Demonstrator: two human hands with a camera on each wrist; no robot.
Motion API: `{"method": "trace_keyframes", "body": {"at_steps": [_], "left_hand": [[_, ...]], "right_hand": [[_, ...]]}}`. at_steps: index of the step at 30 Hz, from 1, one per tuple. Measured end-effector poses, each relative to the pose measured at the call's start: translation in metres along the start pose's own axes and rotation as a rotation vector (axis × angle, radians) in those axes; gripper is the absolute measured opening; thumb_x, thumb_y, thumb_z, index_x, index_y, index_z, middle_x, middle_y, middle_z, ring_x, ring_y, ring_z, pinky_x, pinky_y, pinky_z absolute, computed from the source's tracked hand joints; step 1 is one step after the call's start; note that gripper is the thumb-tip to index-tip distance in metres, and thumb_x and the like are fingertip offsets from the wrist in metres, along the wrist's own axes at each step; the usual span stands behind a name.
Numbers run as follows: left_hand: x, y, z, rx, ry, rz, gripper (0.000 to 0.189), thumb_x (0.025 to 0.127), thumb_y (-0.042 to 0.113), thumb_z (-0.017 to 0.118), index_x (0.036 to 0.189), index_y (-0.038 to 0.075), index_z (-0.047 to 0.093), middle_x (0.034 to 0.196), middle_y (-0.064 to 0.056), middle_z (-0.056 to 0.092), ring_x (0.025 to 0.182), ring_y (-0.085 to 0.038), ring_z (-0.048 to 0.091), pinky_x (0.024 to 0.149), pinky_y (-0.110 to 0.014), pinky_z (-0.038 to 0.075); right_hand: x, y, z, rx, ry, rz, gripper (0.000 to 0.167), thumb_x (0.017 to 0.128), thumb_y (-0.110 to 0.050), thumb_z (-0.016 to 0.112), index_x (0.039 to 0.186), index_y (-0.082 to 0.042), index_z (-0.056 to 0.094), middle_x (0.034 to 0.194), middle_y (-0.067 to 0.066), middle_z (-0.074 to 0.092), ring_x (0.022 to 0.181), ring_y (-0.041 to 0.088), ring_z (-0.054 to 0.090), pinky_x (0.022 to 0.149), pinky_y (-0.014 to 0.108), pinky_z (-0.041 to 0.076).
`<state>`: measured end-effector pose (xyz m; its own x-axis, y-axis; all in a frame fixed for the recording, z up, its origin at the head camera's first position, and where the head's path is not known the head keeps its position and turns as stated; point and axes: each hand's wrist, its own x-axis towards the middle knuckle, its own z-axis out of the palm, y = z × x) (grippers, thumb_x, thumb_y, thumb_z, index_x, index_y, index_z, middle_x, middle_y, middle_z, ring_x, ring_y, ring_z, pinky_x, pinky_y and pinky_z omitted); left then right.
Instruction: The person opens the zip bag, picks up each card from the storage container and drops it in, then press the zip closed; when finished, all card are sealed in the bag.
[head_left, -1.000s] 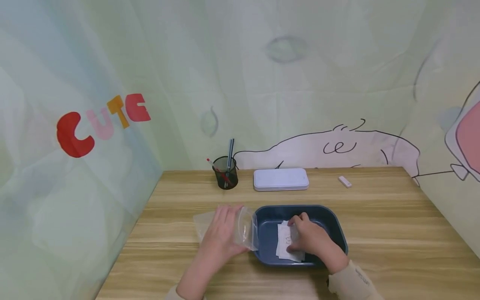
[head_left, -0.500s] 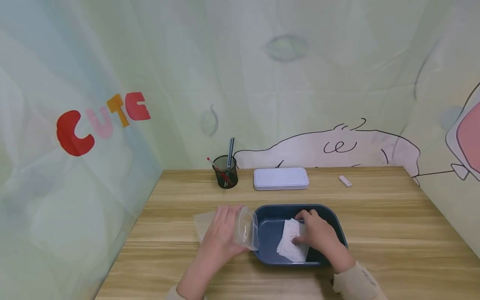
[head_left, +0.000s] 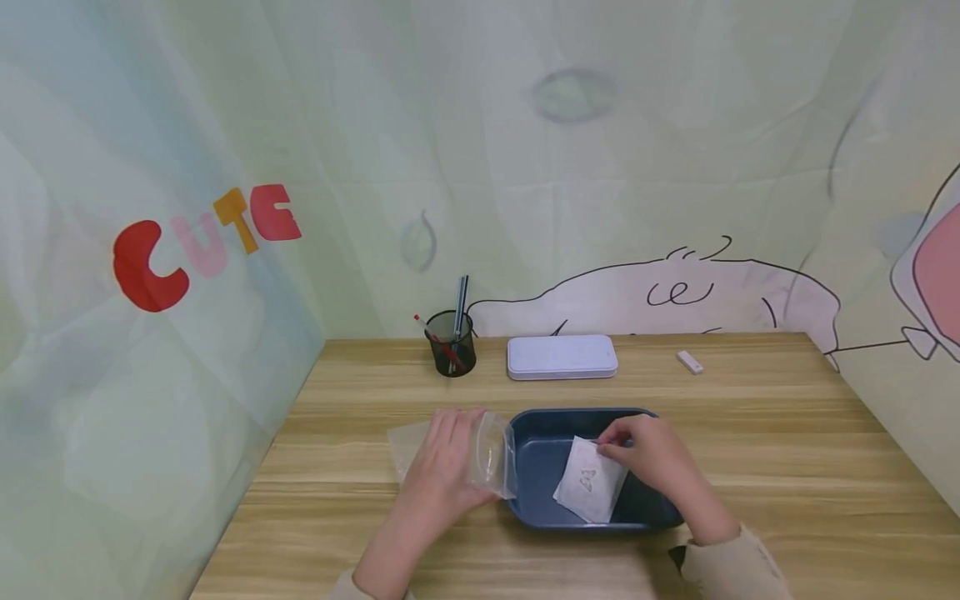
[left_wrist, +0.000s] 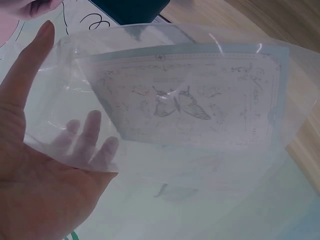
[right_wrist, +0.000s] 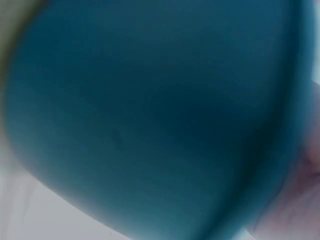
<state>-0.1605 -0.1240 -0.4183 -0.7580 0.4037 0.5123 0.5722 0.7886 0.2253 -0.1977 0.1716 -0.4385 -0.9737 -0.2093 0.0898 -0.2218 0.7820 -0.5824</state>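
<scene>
My left hand [head_left: 442, 467] holds a clear plastic bag [head_left: 491, 458] just left of the blue tray [head_left: 536, 467], with the bag's mouth spread toward the tray. Seen from the left wrist, a white card [left_wrist: 180, 100] with a butterfly print lies inside the bag; the fingertips show through the plastic and the thumb stands apart. Over the tray, my right hand [head_left: 656, 454] pinches the upper right corner of a white printed paper card [head_left: 588, 496] on a small pile. The tray's wall [right_wrist: 125, 125] fills most of the right wrist view, hiding the fingertips there.
Behind the tray lies a pale flat tin case [head_left: 562, 358]. To its left stands a black mesh cup [head_left: 452, 354] with pens, and to its right a small white eraser-like block [head_left: 689, 362]. A printed curtain [head_left: 405, 167] borders the wooden table [head_left: 787, 467].
My right hand has moved right and up, from spanning the paper pile to pinching its corner. The pile has shifted and turned slightly. The left hand and bag have hardly moved.
</scene>
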Motion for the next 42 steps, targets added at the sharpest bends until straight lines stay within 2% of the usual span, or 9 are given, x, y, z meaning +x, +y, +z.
{"method": "trace_keyframes", "body": {"at_steps": [5,9,13,17,21,25,32,39,42], "left_hand": [[0.000,-0.001,0.000,0.004,0.020,0.009,0.105,0.044,0.036,0.094,0.130,-0.003,0.048,0.112,-0.009,0.054,0.105,-0.025,0.046,0.101,-0.035,0.038],[0.000,0.000,0.000,0.011,0.009,-0.003,0.106,0.044,0.037,0.094,0.132,-0.001,0.047,0.113,-0.009,0.054,0.106,-0.025,0.046,0.101,-0.035,0.039],[0.001,0.000,-0.001,0.019,-0.003,-0.025,0.108,0.045,0.038,0.094,0.134,0.001,0.045,0.113,-0.009,0.053,0.108,-0.025,0.045,0.101,-0.034,0.039],[0.001,0.000,-0.001,0.010,0.006,-0.030,0.109,0.044,0.038,0.094,0.133,0.001,0.045,0.113,-0.009,0.053,0.109,-0.026,0.046,0.103,-0.035,0.038],[0.001,0.001,-0.001,0.002,0.016,-0.036,0.109,0.044,0.038,0.094,0.133,0.001,0.045,0.116,-0.011,0.053,0.111,-0.027,0.045,0.104,-0.036,0.036],[0.001,0.002,-0.001,-0.006,0.025,-0.050,0.107,0.045,0.038,0.094,0.133,0.002,0.045,0.119,-0.012,0.053,0.113,-0.027,0.045,0.104,-0.036,0.037],[0.002,0.005,-0.003,-0.018,0.031,-0.065,0.107,0.045,0.035,0.095,0.134,0.002,0.045,0.120,-0.012,0.052,0.113,-0.027,0.044,0.103,-0.036,0.037],[0.004,0.007,-0.001,-0.024,0.043,-0.050,0.108,0.044,0.034,0.095,0.133,0.001,0.045,0.121,-0.013,0.052,0.114,-0.028,0.044,0.104,-0.036,0.037],[0.005,0.008,0.000,-0.012,0.035,-0.065,0.109,0.044,0.035,0.096,0.134,0.002,0.044,0.121,-0.013,0.052,0.116,-0.028,0.043,0.104,-0.036,0.036]], "right_hand": [[-0.005,-0.012,-0.018,0.037,0.004,-0.019,0.004,0.083,-0.017,0.076,0.079,-0.017,0.073,0.072,-0.008,0.060,0.068,0.013,0.052,0.059,0.030,0.046],[-0.009,-0.022,-0.029,0.047,0.069,-0.018,0.004,0.084,-0.021,0.075,0.084,-0.017,0.074,0.073,-0.008,0.061,0.065,0.014,0.051,0.055,0.028,0.045],[-0.014,-0.032,-0.036,0.088,0.169,-0.040,0.006,0.085,-0.020,0.074,0.089,-0.016,0.073,0.074,-0.008,0.062,0.062,0.015,0.050,0.051,0.026,0.044],[-0.019,-0.044,-0.039,0.179,0.274,-0.045,0.009,0.085,-0.021,0.074,0.092,-0.015,0.074,0.073,-0.006,0.061,0.060,0.016,0.051,0.049,0.024,0.042],[-0.023,-0.053,-0.039,0.322,0.337,-0.025,0.014,0.085,-0.027,0.074,0.093,-0.015,0.075,0.073,-0.004,0.063,0.057,0.017,0.050,0.046,0.023,0.040],[-0.027,-0.061,-0.036,0.440,0.332,-0.005,0.018,0.084,-0.029,0.075,0.093,-0.014,0.075,0.074,-0.001,0.064,0.056,0.019,0.048,0.045,0.023,0.037],[-0.027,-0.068,-0.029,0.566,0.286,0.043,0.021,0.083,-0.030,0.076,0.095,-0.013,0.075,0.077,0.002,0.066,0.060,0.020,0.050,0.049,0.022,0.039],[-0.022,-0.071,-0.012,0.637,0.233,0.161,0.025,0.082,-0.034,0.076,0.096,-0.014,0.075,0.084,0.002,0.068,0.069,0.022,0.054,0.057,0.023,0.045],[-0.020,-0.074,-0.006,0.672,0.218,0.185,0.026,0.083,-0.034,0.075,0.098,-0.012,0.075,0.089,0.002,0.069,0.076,0.022,0.056,0.063,0.024,0.047]]}}
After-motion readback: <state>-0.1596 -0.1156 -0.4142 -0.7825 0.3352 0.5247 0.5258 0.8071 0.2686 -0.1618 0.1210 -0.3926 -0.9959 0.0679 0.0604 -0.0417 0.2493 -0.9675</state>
